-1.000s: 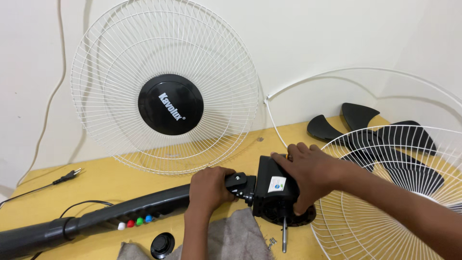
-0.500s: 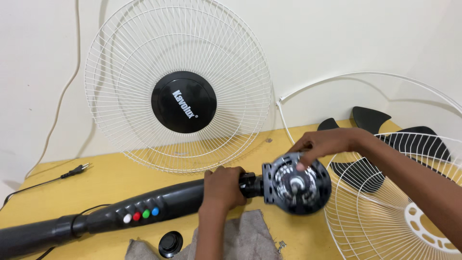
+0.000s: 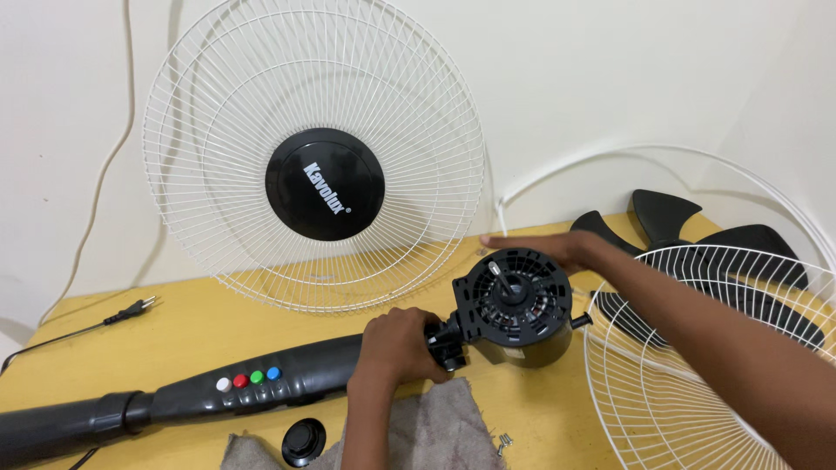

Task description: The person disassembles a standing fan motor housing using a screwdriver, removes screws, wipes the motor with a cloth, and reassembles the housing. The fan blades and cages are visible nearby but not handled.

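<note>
Yellow table [image 3: 200,326], left hand [image 3: 396,348] clamped on fan neck [image 3: 440,341], right hand [image 3: 544,250] spread behind motor [image 3: 514,305]

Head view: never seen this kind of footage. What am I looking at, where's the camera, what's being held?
The camera sits on a person's head, looking down at their own two hands over a yellow table. A stand fan lies in pieces. The left hand grips the neck joining the black pole to the motor housing; the right hand rests behind that housing. One white grille leans on the wall; another grille covers black blades. A grey cloth, a round cap and screws lie near.
</note>
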